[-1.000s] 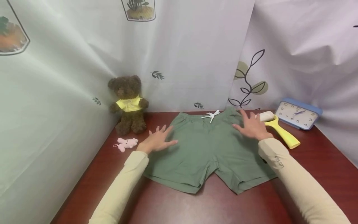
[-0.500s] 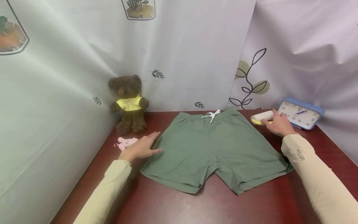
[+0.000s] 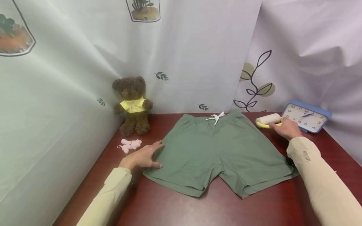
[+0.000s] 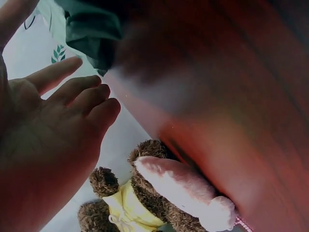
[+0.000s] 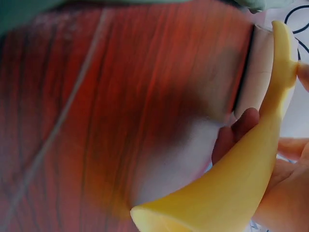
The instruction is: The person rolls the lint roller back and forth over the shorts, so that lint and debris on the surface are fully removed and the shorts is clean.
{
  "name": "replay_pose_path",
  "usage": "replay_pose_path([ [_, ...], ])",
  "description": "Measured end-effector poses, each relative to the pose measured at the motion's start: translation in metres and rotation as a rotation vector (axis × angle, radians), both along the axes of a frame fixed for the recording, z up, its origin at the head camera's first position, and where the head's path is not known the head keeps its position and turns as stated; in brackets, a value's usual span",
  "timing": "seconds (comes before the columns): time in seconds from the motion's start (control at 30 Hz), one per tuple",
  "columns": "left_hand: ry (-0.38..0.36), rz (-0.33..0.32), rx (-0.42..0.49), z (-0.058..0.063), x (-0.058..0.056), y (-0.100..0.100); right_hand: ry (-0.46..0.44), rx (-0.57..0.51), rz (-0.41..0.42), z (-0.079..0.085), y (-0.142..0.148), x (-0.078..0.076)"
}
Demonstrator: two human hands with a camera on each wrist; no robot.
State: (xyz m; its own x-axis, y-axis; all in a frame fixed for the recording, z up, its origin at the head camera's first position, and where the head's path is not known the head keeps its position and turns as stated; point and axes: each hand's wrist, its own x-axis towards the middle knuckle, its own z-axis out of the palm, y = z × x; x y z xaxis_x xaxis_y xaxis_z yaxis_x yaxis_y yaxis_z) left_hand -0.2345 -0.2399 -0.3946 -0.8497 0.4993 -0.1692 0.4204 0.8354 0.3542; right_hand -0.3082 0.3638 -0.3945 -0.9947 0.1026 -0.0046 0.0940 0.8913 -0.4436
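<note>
A pair of green shorts (image 3: 195, 150) lies spread on the dark red table, its white drawstring (image 3: 216, 117) tied at the far waistband. My left hand (image 3: 143, 156) is at the left edge of the shorts, fingers extended and thumb apart; the left wrist view shows its palm side with nothing held. At the back right, my right hand (image 3: 289, 128) grips a lint roller (image 3: 269, 119) with a white roll. Its yellow handle (image 5: 231, 179) runs through my curled fingers in the right wrist view, while in the head view the hand hides most of it.
A blue-framed clock (image 3: 306, 116) stands close behind my right hand. At the left, a brown teddy bear (image 3: 133, 106) in a yellow shirt leans by the wall, with a small pink plush toy (image 3: 131, 144) in front. Patterned white sheets (image 3: 198, 56) enclose the table's back and sides.
My right hand has moved from the shorts rightward to the lint roller and taken hold of its handle. My left hand has slid left and nearer along the shorts' edge.
</note>
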Motion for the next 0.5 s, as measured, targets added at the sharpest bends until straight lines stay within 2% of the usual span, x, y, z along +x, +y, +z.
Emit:
replay_pose_path([
  [0.13,-0.026,-0.006,0.001,-0.001,-0.002,0.002,-0.005,0.019,0.011,0.003,0.002,0.001],
  [0.3,-0.045,-0.028,-0.004,-0.001,-0.005,0.005,0.057,-0.003,0.031,0.012,-0.003,0.0],
  [0.5,-0.067,-0.022,-0.033,-0.002,-0.005,0.008,0.096,-0.066,0.086,0.033,-0.036,-0.01],
])
